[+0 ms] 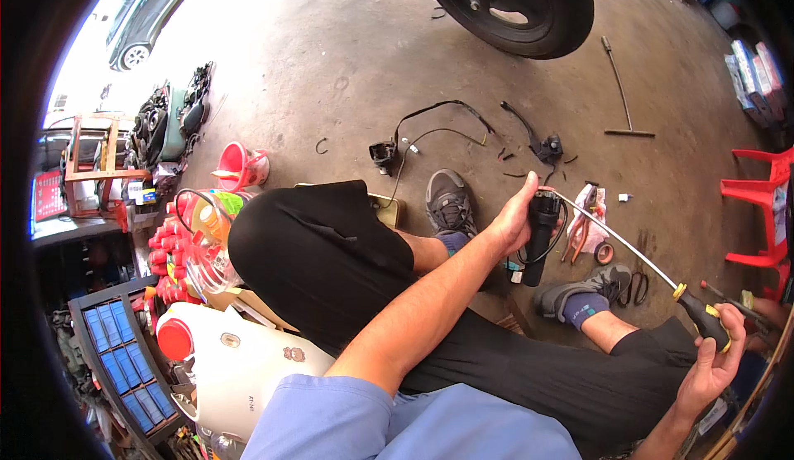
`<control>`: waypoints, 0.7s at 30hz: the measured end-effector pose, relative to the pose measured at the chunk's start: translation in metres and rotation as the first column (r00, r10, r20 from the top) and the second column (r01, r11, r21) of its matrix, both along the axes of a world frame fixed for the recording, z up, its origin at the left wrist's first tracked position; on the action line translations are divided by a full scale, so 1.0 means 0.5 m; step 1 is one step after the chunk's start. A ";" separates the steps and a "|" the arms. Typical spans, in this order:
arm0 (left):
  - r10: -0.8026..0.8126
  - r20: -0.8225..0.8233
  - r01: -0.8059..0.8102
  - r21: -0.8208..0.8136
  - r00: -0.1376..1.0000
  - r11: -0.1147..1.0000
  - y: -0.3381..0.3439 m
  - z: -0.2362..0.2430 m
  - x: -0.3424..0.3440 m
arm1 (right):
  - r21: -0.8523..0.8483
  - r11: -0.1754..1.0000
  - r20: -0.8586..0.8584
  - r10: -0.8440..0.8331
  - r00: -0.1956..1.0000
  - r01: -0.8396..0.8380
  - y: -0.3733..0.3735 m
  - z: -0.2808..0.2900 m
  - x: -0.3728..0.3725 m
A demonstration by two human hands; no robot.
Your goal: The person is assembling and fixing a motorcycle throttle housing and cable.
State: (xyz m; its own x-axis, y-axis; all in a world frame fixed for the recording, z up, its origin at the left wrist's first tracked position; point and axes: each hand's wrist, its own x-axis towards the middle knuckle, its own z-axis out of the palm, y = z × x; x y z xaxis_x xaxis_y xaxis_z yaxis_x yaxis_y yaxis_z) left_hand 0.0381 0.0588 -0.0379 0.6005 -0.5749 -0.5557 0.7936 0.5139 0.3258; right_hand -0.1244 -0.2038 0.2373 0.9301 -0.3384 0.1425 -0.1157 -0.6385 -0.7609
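Observation:
My left hand (518, 221), at the middle right, grips a black cylindrical part (542, 245) upright, with a black cable looped beside it. My right hand (715, 356) is closed on the yellow-and-black handle of a long screwdriver (624, 243), whose shaft slants up to the top of the black part. Below and around them on the floor lie pliers (576, 241), a white cloth (599, 212), a roll of tape (604, 253) and scissors (637, 288). Farther up are two black parts (382, 155) (547, 149) with wires.
A vehicle wheel (517, 26) stands ahead, with a T-shaped wrench (628, 132) on the concrete floor (322, 96). A red plastic chair (753, 187) is at the right. A pink bucket (256, 162), a white jug (265, 361) and a blue drawer cabinet (124, 352) are at the left.

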 end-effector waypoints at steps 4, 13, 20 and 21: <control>0.019 -0.017 -0.019 0.001 1.000 1.000 0.008 0.006 0.002 | 0.014 1.000 0.011 0.027 1.000 -0.027 0.000 -0.001 0.008; 0.012 0.025 -0.012 -0.019 1.000 1.000 0.009 -0.004 0.004 | 0.015 1.000 0.002 0.011 1.000 -0.011 -0.008 -0.012 0.010; -0.009 0.004 0.009 0.001 1.000 1.000 0.003 0.002 0.008 | 0.037 0.999 -0.002 0.002 1.000 -0.002 -0.007 -0.016 0.012; -0.008 0.005 0.008 0.001 1.000 1.000 0.003 0.002 0.009 | 0.051 0.999 0.001 0.000 1.000 0.000 -0.008 -0.017 0.012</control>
State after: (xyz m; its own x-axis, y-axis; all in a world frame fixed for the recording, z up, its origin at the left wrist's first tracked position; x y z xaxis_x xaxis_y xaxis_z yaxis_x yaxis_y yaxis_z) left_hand 0.0424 0.0605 -0.0366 0.5983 -0.5791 -0.5538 0.7963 0.5068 0.3303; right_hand -0.1185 -0.2078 0.2289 0.9301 -0.3450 0.1263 -0.1144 -0.5987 -0.7928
